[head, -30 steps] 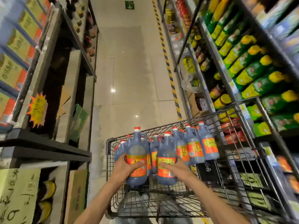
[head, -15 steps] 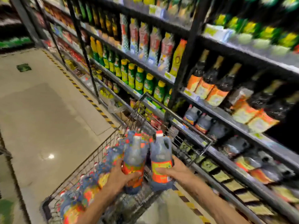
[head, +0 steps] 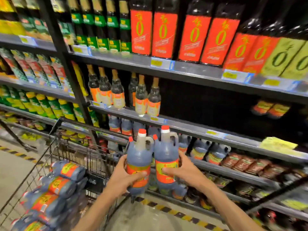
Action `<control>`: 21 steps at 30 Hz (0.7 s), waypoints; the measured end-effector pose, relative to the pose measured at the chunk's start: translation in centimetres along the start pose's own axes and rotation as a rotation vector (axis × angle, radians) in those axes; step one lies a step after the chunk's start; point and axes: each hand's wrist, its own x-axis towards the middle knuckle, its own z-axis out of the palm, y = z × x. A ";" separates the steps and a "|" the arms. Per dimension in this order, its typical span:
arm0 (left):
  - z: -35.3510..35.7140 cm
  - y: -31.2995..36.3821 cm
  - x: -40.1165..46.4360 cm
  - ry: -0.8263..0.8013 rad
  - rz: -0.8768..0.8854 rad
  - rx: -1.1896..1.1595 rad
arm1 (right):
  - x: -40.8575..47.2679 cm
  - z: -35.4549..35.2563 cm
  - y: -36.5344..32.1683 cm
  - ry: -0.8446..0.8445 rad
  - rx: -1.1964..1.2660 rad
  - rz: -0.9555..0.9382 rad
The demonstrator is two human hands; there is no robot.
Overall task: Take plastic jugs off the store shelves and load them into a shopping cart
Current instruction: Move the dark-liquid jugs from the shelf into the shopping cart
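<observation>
**cartwatcher:** ok so right now you've got a jug in each hand. Your left hand [head: 124, 178] is wrapped round the label of the left jug [head: 139, 161], thumb across the front, and your right hand [head: 184, 171] is curled round the right jug [head: 165, 160] the same way. Both jugs are upright, red caps up, touching or nearly touching each other, hanging in the air between the shopping cart [head: 55, 147] and the jug shelf [head: 221, 170]. They're just off the cart's right side, not over the basket.

**aisle9:** so which step would you call it? pick or load?

**cartwatcher:** I'd say carry. Both grips look settled, and the jugs are off the shelf but not in the cart. More jugs [head: 215, 152] of the same kind are lying on that shelf, right of the cart, so there's stock left. The loaded jugs [head: 56, 185] are stacked on their sides along the cart's left side.

**aisle9:** next move then?

**cartwatcher:** my guess: swing both left over the cart's rim and lower them into whatever free space there is by the pile, one at a time if it's tight. Frame's blurry so I can't tell how much room the basket has. Watch the wire rim with the jug bottoms.
</observation>
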 end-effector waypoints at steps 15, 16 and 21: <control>26.3 10.2 11.6 -0.409 0.144 0.049 | -9.1 -23.0 3.5 0.532 0.182 0.065; 28.1 11.0 12.3 -0.428 0.133 0.048 | -9.5 -24.4 3.4 0.559 0.184 0.070; 36.7 14.1 17.1 -0.511 0.140 0.045 | -10.4 -30.3 4.0 0.709 0.228 0.075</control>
